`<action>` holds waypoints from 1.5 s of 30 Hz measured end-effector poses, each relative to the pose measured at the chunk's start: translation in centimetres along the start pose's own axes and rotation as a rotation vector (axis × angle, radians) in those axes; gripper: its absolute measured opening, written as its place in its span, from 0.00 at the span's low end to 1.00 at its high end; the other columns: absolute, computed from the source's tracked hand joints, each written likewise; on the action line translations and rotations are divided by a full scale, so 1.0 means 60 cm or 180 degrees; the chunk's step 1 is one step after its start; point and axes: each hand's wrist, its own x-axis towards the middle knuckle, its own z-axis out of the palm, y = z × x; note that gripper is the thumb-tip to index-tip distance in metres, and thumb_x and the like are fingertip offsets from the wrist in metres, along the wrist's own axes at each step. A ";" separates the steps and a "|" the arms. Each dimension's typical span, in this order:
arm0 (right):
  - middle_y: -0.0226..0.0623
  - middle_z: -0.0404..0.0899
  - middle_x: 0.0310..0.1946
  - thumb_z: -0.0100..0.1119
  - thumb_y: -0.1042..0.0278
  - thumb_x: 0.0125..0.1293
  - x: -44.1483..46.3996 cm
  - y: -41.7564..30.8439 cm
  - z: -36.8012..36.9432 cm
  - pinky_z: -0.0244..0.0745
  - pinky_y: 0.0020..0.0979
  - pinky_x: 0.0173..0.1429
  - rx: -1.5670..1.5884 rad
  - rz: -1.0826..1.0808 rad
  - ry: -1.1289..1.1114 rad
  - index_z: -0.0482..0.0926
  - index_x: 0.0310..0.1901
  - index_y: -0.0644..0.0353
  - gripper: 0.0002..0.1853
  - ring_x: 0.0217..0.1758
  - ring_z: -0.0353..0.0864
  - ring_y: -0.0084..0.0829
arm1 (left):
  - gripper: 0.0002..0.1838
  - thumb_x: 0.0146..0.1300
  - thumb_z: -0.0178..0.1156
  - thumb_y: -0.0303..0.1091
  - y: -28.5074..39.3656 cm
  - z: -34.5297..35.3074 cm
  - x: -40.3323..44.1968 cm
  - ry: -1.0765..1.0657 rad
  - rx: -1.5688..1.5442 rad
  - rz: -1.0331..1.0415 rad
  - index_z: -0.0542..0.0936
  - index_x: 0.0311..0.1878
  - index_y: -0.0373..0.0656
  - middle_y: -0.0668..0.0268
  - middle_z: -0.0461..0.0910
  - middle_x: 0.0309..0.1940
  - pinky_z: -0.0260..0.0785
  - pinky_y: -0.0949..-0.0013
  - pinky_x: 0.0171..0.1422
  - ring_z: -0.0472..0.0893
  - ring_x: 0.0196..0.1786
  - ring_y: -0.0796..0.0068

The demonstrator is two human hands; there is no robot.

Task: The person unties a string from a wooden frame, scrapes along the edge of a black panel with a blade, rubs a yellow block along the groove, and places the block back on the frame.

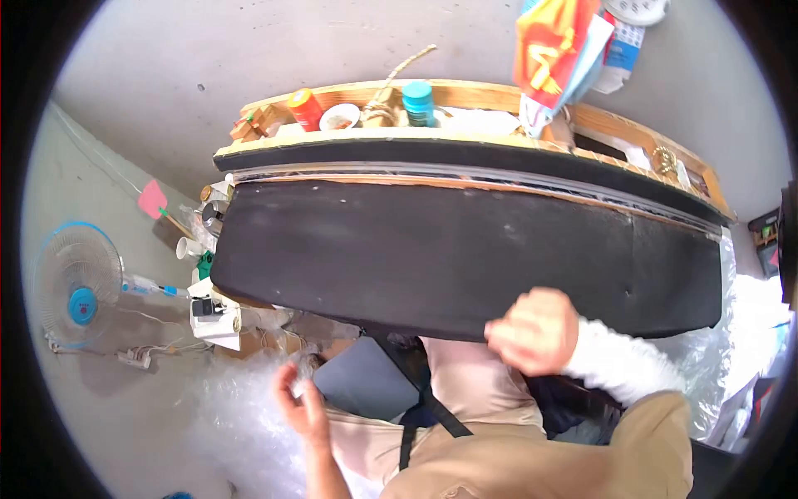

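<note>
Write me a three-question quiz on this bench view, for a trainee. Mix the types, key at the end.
1. Multiple choice: which sits between the red bottle and the teal jar?
A) swatter
B) white bowl
C) umbrella
2. True or false: in this view the right hand overlaps the near edge of the black pad, while the left hand does not.
3. Fill in: the hub of the fan is ____.

Key: 1 B; 2 true; 3 blue.
</note>
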 end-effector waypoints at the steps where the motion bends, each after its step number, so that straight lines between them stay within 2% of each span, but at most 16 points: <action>1: 0.28 0.68 0.19 0.69 0.67 0.52 -0.009 0.031 -0.015 0.67 0.30 0.27 -0.0149 -0.0012 -0.0157 0.81 0.34 0.53 0.08 0.22 0.73 0.30 | 0.20 0.63 0.56 0.25 0.067 -0.001 0.031 0.0031 -0.0165 0.0650 0.73 0.59 0.36 0.56 0.77 0.50 0.67 0.62 0.63 0.76 0.52 0.64; 5: 0.32 0.72 0.26 0.69 0.65 0.55 -0.055 0.118 -0.003 0.72 0.35 0.32 0.0097 -0.0199 -0.0272 0.78 0.33 0.55 0.09 0.27 0.77 0.33 | 0.20 0.68 0.61 0.50 0.400 0.009 0.055 -0.0358 -0.1838 0.2068 0.76 0.45 0.40 0.68 0.72 0.37 0.61 0.68 0.45 0.71 0.38 0.75; 7: 0.32 0.73 0.26 0.69 0.65 0.56 -0.056 0.114 -0.003 0.73 0.35 0.33 0.0136 -0.0226 -0.0217 0.78 0.33 0.55 0.08 0.29 0.78 0.34 | 0.18 0.68 0.60 0.52 0.493 0.031 0.028 -0.0548 -0.2139 0.2584 0.76 0.40 0.44 0.71 0.68 0.32 0.59 0.68 0.47 0.69 0.37 0.77; 9: 0.33 0.73 0.27 0.67 0.65 0.57 -0.062 0.115 0.000 0.73 0.36 0.35 0.0264 -0.0110 -0.0140 0.78 0.32 0.55 0.08 0.30 0.78 0.35 | 0.12 0.68 0.57 0.43 0.579 0.043 -0.023 -0.0975 -0.1850 0.2297 0.80 0.48 0.48 0.67 0.77 0.45 0.64 0.53 0.53 0.74 0.49 0.66; 13: 0.33 0.74 0.29 0.66 0.65 0.57 -0.073 0.125 0.013 0.72 0.37 0.35 0.0400 -0.0154 0.0012 0.77 0.31 0.55 0.07 0.32 0.78 0.35 | 0.11 0.69 0.56 0.42 0.629 0.047 -0.062 -0.1079 -0.1054 0.2567 0.79 0.47 0.48 0.67 0.77 0.43 0.64 0.57 0.49 0.74 0.45 0.69; 18: 0.31 0.75 0.29 0.67 0.67 0.58 -0.081 0.127 0.020 0.70 0.36 0.35 0.0468 -0.0175 0.0130 0.79 0.33 0.54 0.06 0.32 0.78 0.34 | 0.09 0.71 0.56 0.40 0.647 0.060 -0.067 -0.1311 -0.0143 0.3020 0.78 0.46 0.47 0.67 0.76 0.39 0.64 0.61 0.44 0.74 0.39 0.71; 20: 0.32 0.75 0.29 0.66 0.65 0.57 -0.082 0.126 0.021 0.72 0.38 0.36 0.0491 -0.0174 0.0069 0.78 0.32 0.54 0.07 0.33 0.78 0.35 | 0.14 0.71 0.58 0.46 0.611 0.133 -0.077 -0.0506 -0.0871 0.2280 0.75 0.38 0.44 0.70 0.69 0.29 0.61 0.68 0.44 0.70 0.34 0.76; 22: 0.33 0.75 0.29 0.65 0.64 0.57 -0.082 0.128 0.021 0.72 0.38 0.37 0.0477 -0.0206 0.0069 0.77 0.32 0.54 0.07 0.33 0.79 0.36 | 0.10 0.73 0.53 0.37 0.582 0.157 -0.042 -0.1200 -0.0660 0.3006 0.75 0.38 0.41 0.67 0.71 0.28 0.63 0.69 0.38 0.71 0.30 0.75; 25: 0.31 0.76 0.28 0.66 0.64 0.58 -0.080 0.136 0.027 0.72 0.38 0.34 0.0500 -0.0336 0.0196 0.79 0.33 0.52 0.06 0.31 0.79 0.36 | 0.04 0.59 0.62 0.20 0.530 0.175 -0.017 -0.0985 -0.0471 0.2734 0.81 0.38 0.35 0.58 0.79 0.27 0.70 0.72 0.31 0.78 0.26 0.69; 30: 0.36 0.84 0.36 0.65 0.66 0.64 -0.084 0.133 0.013 0.76 0.30 0.39 0.1962 0.0769 0.0285 0.82 0.45 0.59 0.10 0.36 0.84 0.29 | 0.09 0.76 0.53 0.31 0.399 0.191 0.010 -0.1293 -0.0587 0.0640 0.80 0.46 0.36 0.72 0.77 0.27 0.61 0.80 0.35 0.71 0.30 0.87; 32: 0.36 0.83 0.39 0.44 0.48 0.79 -0.084 0.139 0.002 0.74 0.25 0.41 0.3839 0.1926 0.0275 0.77 0.55 0.62 0.24 0.32 0.79 0.22 | 0.08 0.75 0.55 0.32 0.367 0.199 0.032 -0.1450 -0.0639 0.0515 0.80 0.45 0.37 0.75 0.76 0.26 0.60 0.81 0.35 0.69 0.30 0.88; 34: 0.39 0.81 0.45 0.29 0.34 0.78 -0.085 0.137 -0.020 0.74 0.25 0.44 0.4827 0.1921 0.0290 0.74 0.60 0.63 0.37 0.34 0.79 0.23 | 0.07 0.72 0.57 0.28 0.334 0.218 0.052 -0.1536 -0.0352 0.0508 0.81 0.41 0.34 0.70 0.78 0.27 0.66 0.79 0.37 0.73 0.31 0.86; 37: 0.45 0.79 0.53 0.22 0.23 0.71 -0.093 0.120 -0.032 0.75 0.32 0.49 0.4535 0.1730 0.0265 0.72 0.64 0.64 0.48 0.41 0.80 0.29 | 0.07 0.72 0.58 0.28 0.301 0.251 0.070 -0.1595 -0.0434 0.0513 0.81 0.41 0.34 0.70 0.77 0.27 0.67 0.77 0.36 0.74 0.31 0.85; 40: 0.39 0.78 0.47 0.25 0.30 0.75 -0.103 0.090 -0.053 0.74 0.29 0.48 0.3357 0.1200 0.0830 0.74 0.59 0.66 0.43 0.39 0.79 0.26 | 0.06 0.71 0.58 0.26 0.315 0.259 0.076 -0.1505 -0.0676 0.0559 0.81 0.39 0.33 0.68 0.78 0.26 0.67 0.76 0.33 0.75 0.29 0.83; 42: 0.43 0.79 0.39 0.43 0.49 0.79 -0.104 0.059 -0.086 0.76 0.30 0.40 0.2999 0.1070 0.1173 0.75 0.40 0.66 0.24 0.36 0.79 0.29 | 0.06 0.68 0.57 0.23 0.349 0.237 0.072 -0.1427 -0.0789 0.1251 0.79 0.35 0.31 0.66 0.80 0.27 0.67 0.75 0.30 0.75 0.26 0.81; 45: 0.43 0.79 0.32 0.47 0.68 0.74 -0.099 0.011 -0.115 0.75 0.32 0.35 0.2569 0.0619 0.2047 0.75 0.35 0.65 0.12 0.32 0.80 0.33 | 0.07 0.68 0.55 0.26 0.382 0.216 0.045 -0.1618 -0.1373 0.1562 0.76 0.35 0.32 0.59 0.79 0.29 0.65 0.71 0.30 0.73 0.25 0.75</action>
